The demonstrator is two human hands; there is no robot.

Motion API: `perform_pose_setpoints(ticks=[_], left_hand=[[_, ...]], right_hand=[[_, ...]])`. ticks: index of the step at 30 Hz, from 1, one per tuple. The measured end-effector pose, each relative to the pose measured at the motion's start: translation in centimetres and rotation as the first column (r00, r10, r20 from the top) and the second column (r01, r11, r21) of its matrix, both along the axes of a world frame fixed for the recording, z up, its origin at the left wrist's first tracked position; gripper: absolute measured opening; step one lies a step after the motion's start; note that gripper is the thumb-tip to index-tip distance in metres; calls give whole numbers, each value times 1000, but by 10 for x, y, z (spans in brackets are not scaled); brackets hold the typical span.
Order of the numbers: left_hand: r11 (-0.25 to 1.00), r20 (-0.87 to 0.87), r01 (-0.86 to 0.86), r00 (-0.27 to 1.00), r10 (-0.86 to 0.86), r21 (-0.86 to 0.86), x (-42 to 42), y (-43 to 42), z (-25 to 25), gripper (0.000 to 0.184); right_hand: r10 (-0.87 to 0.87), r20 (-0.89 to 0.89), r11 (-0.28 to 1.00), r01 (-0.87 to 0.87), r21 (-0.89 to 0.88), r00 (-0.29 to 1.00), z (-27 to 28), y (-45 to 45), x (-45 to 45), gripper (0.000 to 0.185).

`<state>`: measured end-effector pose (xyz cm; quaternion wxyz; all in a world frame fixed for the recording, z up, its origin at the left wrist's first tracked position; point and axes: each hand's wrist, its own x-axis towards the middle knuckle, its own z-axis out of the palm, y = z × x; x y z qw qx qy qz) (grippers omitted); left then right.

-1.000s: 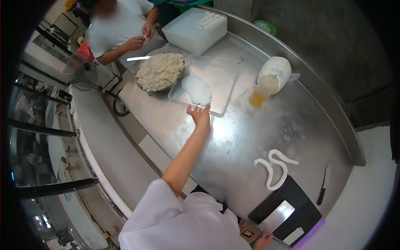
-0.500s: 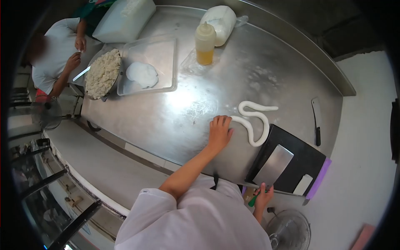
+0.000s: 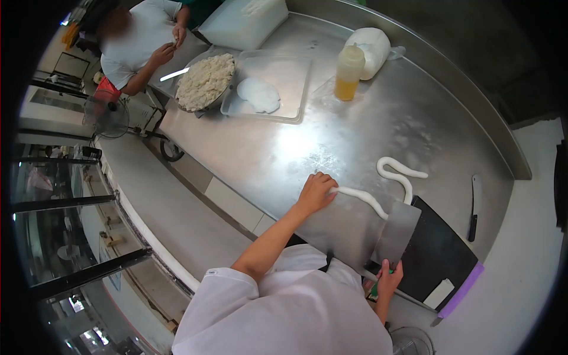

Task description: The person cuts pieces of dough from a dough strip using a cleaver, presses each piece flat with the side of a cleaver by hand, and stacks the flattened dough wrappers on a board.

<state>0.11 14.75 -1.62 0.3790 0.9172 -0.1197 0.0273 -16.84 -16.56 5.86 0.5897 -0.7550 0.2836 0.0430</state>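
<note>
My left hand [image 3: 318,192] is closed on the left end of a long white dough rope [image 3: 361,194] lying in curves on the steel table. In my right hand [image 3: 389,278] is the green handle of a wide cleaver [image 3: 400,232], fingers wrapped round it. The cleaver's broad blade is raised over the left edge of the black board [image 3: 441,254], beside the rope, and hides part of it. A small white scraper [image 3: 439,294] lies on the board's near right corner.
A knife [image 3: 474,207] lies at the right. Farther back are a bottle of yellow liquid [image 3: 349,74], a white bag [image 3: 374,50], a clear tray [image 3: 290,106] with white powder, and a bowl of filling [image 3: 205,83]. Another person [image 3: 142,44] works at the far left.
The cleaver has risen from the board and moved left toward the rope. My left hand now grips the rope's end, which is stretched straighter to the left. The view has shifted.
</note>
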Motion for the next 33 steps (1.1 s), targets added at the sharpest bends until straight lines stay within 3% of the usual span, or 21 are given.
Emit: perform_pose_setpoints(ticks=[5,8,10,11,12,17,21,26,29,32,33], left_hand=[[994,50,-21,998,27,-107,-13,7,-23,29],[978,92,75,994,-58,-192,-10,14,-10,29],[990,157,142,978,-140,-1,-7,20,-2,29],[988,146,153,978,-149,-16,-4,24,-4,29],[989,173,147,974,-148,14,2,28,-7,29],[974,175,228,958,-225,3,12,34,-11,26],[965,168,257,955,-245,-51,19,36,-19,24],[948,164,313,940,-300,-64,26,38,-23,25],[941,160,331,935,-317,-68,32,36,-18,25],[967,246,255,937,-248,5,32,27,-12,24],[990,242,139,962,-129,-23,34,24,-10,24]], right_hand=[[77,-18,997,-77,10,997,-9,22,17,15],[129,-84,988,-135,-74,988,-10,48,29,20],[229,64,956,-212,-205,971,-7,68,34,23],[280,126,931,-237,-278,952,-6,74,35,25],[270,35,924,-249,-291,962,-7,76,36,26],[332,-91,855,-340,-390,939,12,106,60,29],[353,-93,838,-358,-412,931,5,111,64,31],[373,-297,676,-477,-562,879,15,130,67,26],[349,-409,628,-535,-565,843,10,154,69,28],[326,-372,656,-491,-573,869,-23,179,79,32],[303,-363,666,-469,-580,881,-25,187,93,32]])
